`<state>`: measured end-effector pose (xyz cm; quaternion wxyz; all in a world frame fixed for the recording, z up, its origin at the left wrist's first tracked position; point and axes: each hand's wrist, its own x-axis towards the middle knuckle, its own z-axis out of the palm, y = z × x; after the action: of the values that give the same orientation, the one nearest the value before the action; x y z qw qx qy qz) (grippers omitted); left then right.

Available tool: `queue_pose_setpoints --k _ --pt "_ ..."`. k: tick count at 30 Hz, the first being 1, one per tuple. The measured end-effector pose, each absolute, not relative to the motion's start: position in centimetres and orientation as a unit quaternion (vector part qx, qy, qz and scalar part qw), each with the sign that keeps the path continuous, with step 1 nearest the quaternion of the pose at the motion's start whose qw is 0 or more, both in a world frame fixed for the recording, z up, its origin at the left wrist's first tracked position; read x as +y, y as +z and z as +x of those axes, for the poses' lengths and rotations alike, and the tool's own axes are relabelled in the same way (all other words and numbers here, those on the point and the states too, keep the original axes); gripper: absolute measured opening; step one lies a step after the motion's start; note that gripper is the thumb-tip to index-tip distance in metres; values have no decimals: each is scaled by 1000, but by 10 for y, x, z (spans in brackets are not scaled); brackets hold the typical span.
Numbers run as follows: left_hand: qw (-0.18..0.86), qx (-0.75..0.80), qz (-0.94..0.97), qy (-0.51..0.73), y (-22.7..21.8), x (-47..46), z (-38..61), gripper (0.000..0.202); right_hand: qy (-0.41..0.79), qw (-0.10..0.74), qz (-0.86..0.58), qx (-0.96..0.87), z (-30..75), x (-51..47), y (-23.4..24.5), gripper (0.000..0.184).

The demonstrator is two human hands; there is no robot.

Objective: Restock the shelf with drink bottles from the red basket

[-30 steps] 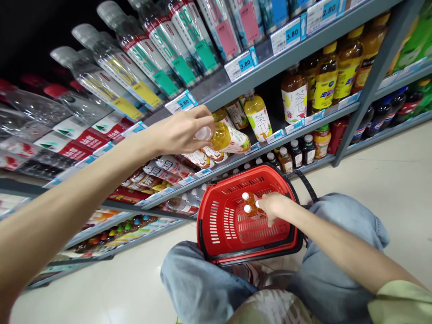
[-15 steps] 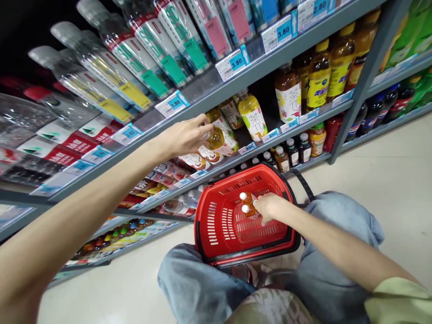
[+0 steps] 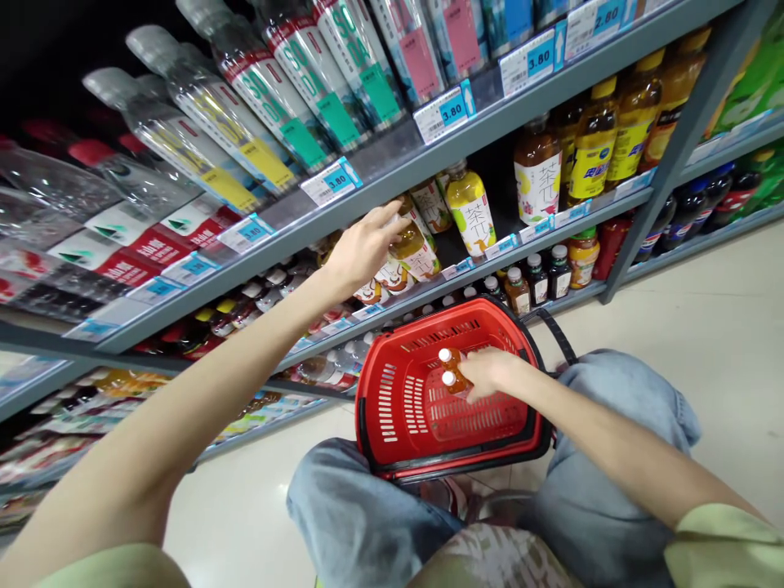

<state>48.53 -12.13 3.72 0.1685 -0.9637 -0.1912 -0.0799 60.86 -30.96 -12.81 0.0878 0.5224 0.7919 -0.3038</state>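
At the shelf, my left hand (image 3: pixel 366 249) has its fingers curled over the top of a tea bottle (image 3: pixel 420 257) with a white label and yellowish drink. Other tea bottles lean beside and below it, and a similar yellow tea bottle (image 3: pixel 470 211) stands to the right. My right hand (image 3: pixel 487 371) reaches into the red shopping basket (image 3: pixel 392 453), its fingers closed on small amber drink bottles (image 3: pixel 452 367) with white caps. Two caps show; the lower parts of these bottles are mostly hidden.
The basket sits between my bent knees (image 3: pixel 361 498), its black handle (image 3: pixel 554 335) leaning right. Above my left hand runs a shelf edge with price tags (image 3: pixel 444 112) and soda bottles (image 3: pixel 294 106). A grey upright post (image 3: pixel 667 163) stands at the right. Small dark bottles (image 3: pixel 537 278) line the shelf below.
My left hand and the tea bottle have shifted slightly right and up in view, and the bottle looks less tilted. The view itself has moved a little. My right hand stays on the amber bottles.
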Motion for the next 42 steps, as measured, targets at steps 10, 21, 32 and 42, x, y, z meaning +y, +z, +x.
queue_pose_setpoints --k 10,21,32,42 --pt "141 -149 -958 -203 28 -126 478 35 -129 -477 619 611 628 -183 -114 106" --pt "219 -102 -963 -119 20 -148 461 30 -99 -528 614 578 609 -132 -117 81" --pt "-26 194 -979 64 -178 -273 348 25 -122 -403 706 569 628 -114 -89 89" --pt "-107 -31 -993 -46 -277 -282 282 17 -122 -350 734 568 626 -118 -103 88"
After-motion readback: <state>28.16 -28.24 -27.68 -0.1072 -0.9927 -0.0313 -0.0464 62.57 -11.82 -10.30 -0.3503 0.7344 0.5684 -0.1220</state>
